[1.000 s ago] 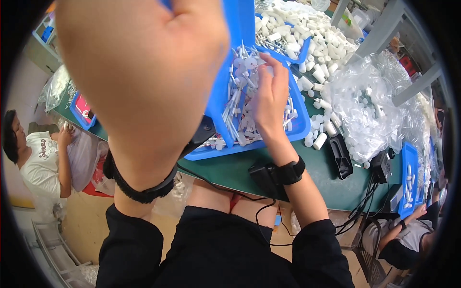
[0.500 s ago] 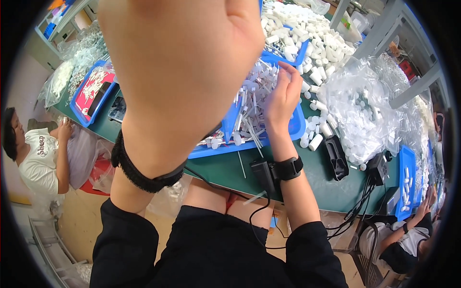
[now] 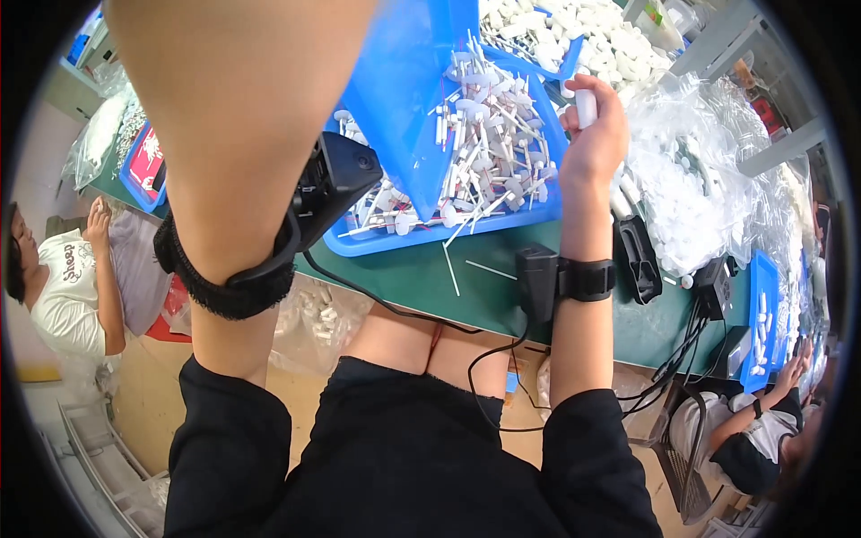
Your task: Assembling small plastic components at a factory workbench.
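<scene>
Right hand (image 3: 599, 134) grips a white cylinder (image 3: 587, 109)

My right fingers (image 3: 612, 106) curl closed around it, just right of the blue tray (image 3: 377, 248) on the table (image 3: 404, 280). My left forearm (image 3: 233, 134) is cut off at the top edge, left hand unseen, so I cannot tell those fingers' state.

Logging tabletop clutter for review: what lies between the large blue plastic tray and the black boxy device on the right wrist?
In the head view, two thin white sticks lie on the green tabletop between the tray and wrist device.
</scene>
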Demonstrator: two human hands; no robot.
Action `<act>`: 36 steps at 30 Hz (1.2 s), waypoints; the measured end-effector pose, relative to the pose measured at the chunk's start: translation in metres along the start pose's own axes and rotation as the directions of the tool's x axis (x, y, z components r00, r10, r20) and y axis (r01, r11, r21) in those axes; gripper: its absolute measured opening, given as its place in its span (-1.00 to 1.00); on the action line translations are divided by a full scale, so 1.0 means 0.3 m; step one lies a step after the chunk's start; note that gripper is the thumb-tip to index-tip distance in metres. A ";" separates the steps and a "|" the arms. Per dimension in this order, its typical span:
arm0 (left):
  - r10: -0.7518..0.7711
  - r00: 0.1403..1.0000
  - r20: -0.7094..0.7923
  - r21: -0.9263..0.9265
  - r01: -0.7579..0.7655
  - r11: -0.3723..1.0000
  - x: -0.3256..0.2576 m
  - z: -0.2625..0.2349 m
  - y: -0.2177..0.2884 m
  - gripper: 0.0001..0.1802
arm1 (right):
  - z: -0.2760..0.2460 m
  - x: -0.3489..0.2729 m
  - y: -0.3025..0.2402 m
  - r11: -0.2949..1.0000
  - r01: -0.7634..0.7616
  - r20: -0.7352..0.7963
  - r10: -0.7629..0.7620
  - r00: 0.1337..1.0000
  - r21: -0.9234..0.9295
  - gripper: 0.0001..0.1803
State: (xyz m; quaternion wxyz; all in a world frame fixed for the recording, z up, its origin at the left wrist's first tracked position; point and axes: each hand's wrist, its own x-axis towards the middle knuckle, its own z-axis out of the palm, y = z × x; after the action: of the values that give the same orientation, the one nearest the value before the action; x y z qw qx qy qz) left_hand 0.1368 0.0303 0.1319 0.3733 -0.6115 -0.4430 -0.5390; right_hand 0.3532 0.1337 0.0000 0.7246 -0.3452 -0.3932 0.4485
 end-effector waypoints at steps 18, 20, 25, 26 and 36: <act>0.012 1.000 -0.007 0.069 -0.012 0.998 0.043 -0.077 -0.131 -0.55 | -0.040 -0.312 -0.208 0.622 0.618 0.876 0.308 0.372 -0.481 -0.77; -0.010 1.000 -0.002 0.079 0.010 0.997 0.044 -0.070 -0.104 -0.59 | -0.045 -0.343 -0.164 0.542 0.732 0.911 0.241 0.335 -0.413 -0.76; -0.061 0.998 0.009 0.123 0.059 0.991 0.048 -0.091 -0.090 -0.67 | -0.047 -0.382 -0.101 0.248 0.917 0.949 0.122 0.292 -0.314 -0.89; -0.070 0.997 0.013 0.133 0.068 0.989 0.046 -0.109 -0.092 -0.68 | -0.045 -0.384 -0.096 0.202 0.937 0.957 0.117 0.266 -0.286 -0.90; -0.161 0.986 0.028 0.254 0.149 0.956 0.058 -0.151 -0.086 -0.82 | -0.029 -0.345 -0.066 0.329 0.891 0.932 -0.074 0.354 -0.313 -0.90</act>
State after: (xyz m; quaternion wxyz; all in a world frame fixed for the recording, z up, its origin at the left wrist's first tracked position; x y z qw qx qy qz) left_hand 0.0979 -0.0011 0.1551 0.3933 -0.5357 -0.5632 -0.4911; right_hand 0.3386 0.0299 -0.0140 0.3198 -0.2298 -0.9189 0.0234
